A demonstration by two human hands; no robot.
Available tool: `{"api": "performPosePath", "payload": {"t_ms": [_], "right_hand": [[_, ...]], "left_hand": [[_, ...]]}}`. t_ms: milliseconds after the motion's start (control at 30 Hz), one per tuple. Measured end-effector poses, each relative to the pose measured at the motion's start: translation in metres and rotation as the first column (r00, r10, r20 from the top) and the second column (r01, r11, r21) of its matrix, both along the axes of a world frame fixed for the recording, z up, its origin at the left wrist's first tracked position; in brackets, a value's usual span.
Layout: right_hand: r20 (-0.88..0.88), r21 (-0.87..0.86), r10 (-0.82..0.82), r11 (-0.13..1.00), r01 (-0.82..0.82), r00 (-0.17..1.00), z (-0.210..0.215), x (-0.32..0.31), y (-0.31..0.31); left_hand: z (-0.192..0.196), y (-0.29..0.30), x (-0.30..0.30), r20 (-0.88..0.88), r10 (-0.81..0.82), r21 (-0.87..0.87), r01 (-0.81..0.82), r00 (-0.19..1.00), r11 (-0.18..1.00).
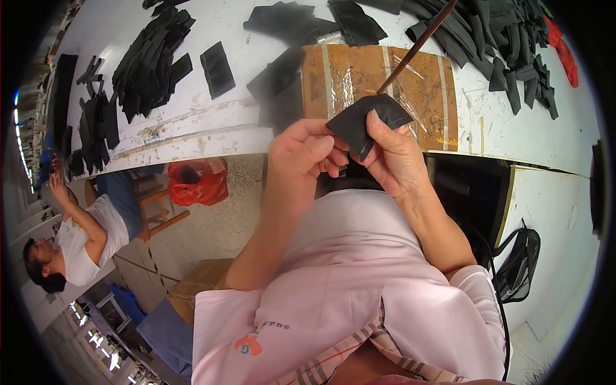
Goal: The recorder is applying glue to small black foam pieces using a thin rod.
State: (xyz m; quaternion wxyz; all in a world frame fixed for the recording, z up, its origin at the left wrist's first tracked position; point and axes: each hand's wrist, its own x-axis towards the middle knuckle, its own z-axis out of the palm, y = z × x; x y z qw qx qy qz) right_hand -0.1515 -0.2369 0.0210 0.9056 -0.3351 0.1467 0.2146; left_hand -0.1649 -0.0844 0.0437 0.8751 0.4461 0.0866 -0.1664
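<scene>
A small, angular piece of black fabric (pixel 356 126) is held in the air over the near edge of a brown, taped cardboard piece (pixel 313 96). It is clamped by the right hand (pixel 401 160), with the thumb pressed on its upper face and the fingers curled beneath. Its left corner is met by the left hand (pixel 298 154), whose thumb and fingers are bent close together; whether the fabric is pinched there cannot be told. Just beyond the fabric, a slim, dark brown rod (pixel 417 48) is seen slanting toward the far right.

The cardboard is supported by a white, scuffed tabletop (pixel 212 131). On its left side, a single black fabric rectangle (pixel 218 69) is laid beside a heap of black fabric pieces (pixel 151 64). The far right is covered by a pile of dark grey fabric strips (pixel 491 32), bordered by a bright red item (pixel 561 54). Below the table's left part, a red plastic bag (pixel 199 183) is seen near a wooden stool (pixel 154 208).
</scene>
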Motion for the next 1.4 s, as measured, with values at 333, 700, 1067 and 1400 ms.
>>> {"api": "performPosePath", "payload": {"t_ms": [333,700,1067,1400], "right_hand": [[0.017,0.052,-0.038,0.998,0.037,0.999,-0.002,0.0,0.004],[0.045,-0.005,-0.029,1.0,0.029,0.999,-0.007,0.001,0.005],[-0.068,0.081,0.103,0.992,-0.098,0.992,-0.007,0.002,0.0],[0.62,-0.703,0.324,0.634,0.322,0.715,0.032,0.001,0.001]], "left_hand": [[-0.001,-0.003,0.002,-0.071,-0.016,0.03,0.018,0.997,0.999],[-0.001,-0.006,0.004,-0.076,0.089,0.214,-0.071,0.993,0.974],[-0.004,-0.005,0.001,0.027,0.093,0.125,-0.095,0.995,0.988],[0.007,-0.009,-0.006,0.335,0.012,0.581,-0.217,0.942,0.785]]}}
